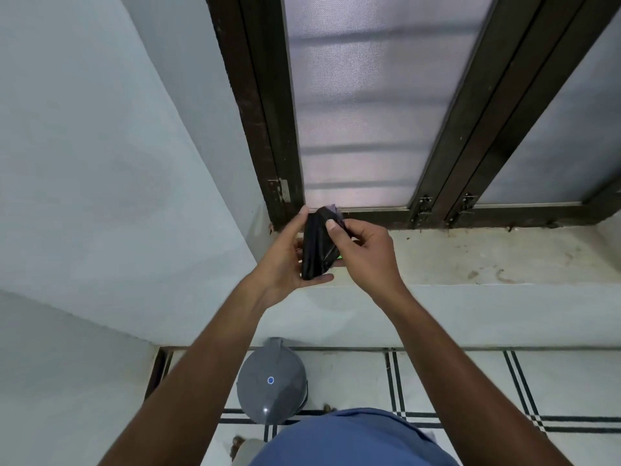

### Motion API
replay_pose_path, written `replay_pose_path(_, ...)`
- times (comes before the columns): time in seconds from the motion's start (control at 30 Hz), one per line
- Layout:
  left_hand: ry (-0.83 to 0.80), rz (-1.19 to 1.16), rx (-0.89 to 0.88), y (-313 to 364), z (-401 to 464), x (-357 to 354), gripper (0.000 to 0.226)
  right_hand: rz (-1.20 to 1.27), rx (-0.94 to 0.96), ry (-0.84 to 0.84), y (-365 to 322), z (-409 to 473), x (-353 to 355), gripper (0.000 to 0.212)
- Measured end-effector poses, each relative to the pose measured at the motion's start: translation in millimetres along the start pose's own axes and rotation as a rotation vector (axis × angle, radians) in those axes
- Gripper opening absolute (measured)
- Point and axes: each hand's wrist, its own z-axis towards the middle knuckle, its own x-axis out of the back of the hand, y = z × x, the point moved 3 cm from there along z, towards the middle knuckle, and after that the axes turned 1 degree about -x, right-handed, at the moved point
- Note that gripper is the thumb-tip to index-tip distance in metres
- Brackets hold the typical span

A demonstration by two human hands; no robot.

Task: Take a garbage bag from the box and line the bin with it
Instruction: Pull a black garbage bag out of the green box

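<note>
A folded black garbage bag (317, 250) is held up in front of the window sill, between both hands. My left hand (285, 260) cups it from the left and below, thumb along its side. My right hand (364, 255) pinches its top right edge with thumb and fingers. A small green bit (338, 257) shows behind the bag; the box itself is hidden or cannot be made out. The grey bin (272, 385) stands on the floor below, its domed lid closed.
A pale stone window sill (487, 257) runs to the right under a dark-framed frosted window (363, 105). White walls close in on the left. The floor (470, 381) is white tile with black lines. My blue shirt fills the bottom edge.
</note>
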Motion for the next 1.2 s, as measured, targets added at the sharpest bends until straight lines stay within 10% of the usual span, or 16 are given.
replay_pose_path(0.4,0.146,0.028,-0.198,-26,-13,41,0.055,0.025,-0.307,0.254,24,-3,32,0.026)
replay_pose_path(0.53,0.137,0.115,-0.285,-21,-26,34,0.044,-0.598,-0.013,0.238,-1,-22,10,0.090)
replay_pose_path(0.73,0.124,0.268,-0.358,-9,-42,22,0.038,-0.283,-0.050,-0.221,-15,-15,-30,0.060)
replay_pose_path(1.2,0.015,-0.134,-0.246,6,-44,66,0.015,-0.672,0.047,-0.018,-9,1,12,0.085)
